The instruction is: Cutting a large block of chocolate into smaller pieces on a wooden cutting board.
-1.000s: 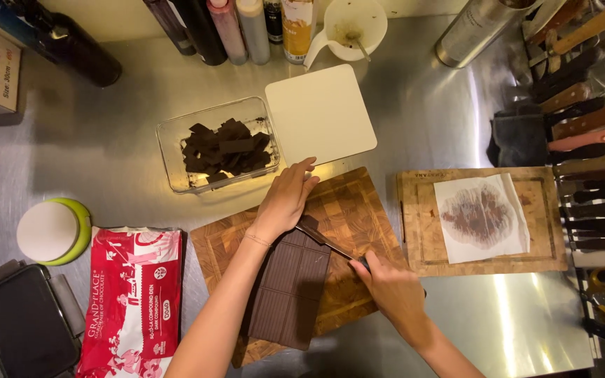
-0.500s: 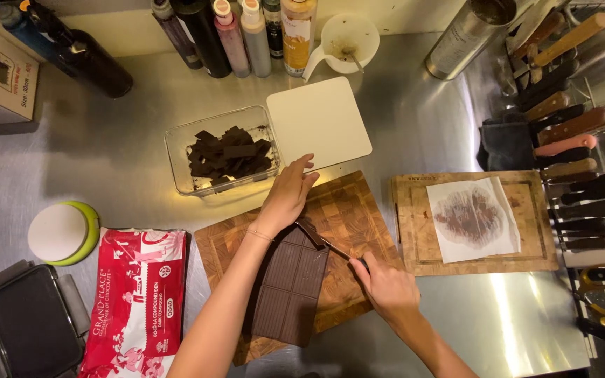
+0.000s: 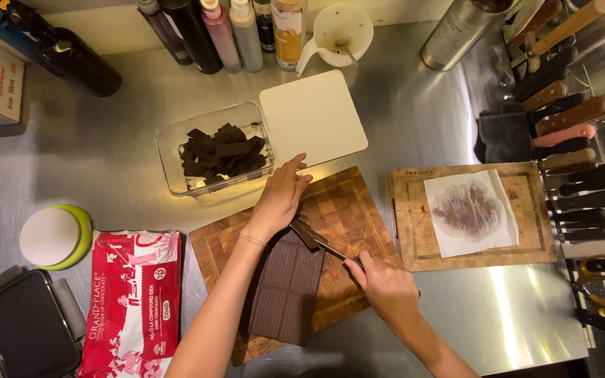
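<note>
Dark chocolate slab (image 3: 285, 283) lies on the end-grain cutting board (image 3: 348, 210), its near end overhanging the board's front edge. Right hand (image 3: 385, 288) at the board's front-right corner, fingers closed round a knife handle; knife (image 3: 327, 246) blade angles up-left across the slab's far end. Left hand (image 3: 279, 198) sits palm-down on the slab's far edge, fingers spread flat, pressing rather than gripping; whether it also rests on the blade spine, can't tell. A couple of cut chocolate strips (image 3: 304, 232) lie just beside the blade on the board.

Left of the board: red-and-white chocolate bag (image 3: 131, 301) flat on the steel counter (image 3: 106, 140), touching the board's left edge. Further left, a dark lidded tray (image 3: 26, 329) and a white-and-green round lid (image 3: 54, 236).

Right of the board: second wooden board (image 3: 414, 238), just beside it, with a stained paper sheet (image 3: 470, 211) on top.

Behind the board: clear container (image 3: 173, 150) holding chocolate chunks (image 3: 220, 152), its white square lid (image 3: 313, 117) beside it, corner touching the board. Far behind: row of bottles (image 3: 246, 31), white jug (image 3: 341, 31), steel canister (image 3: 460, 31). Far right: knife rack (image 3: 568, 140).
</note>
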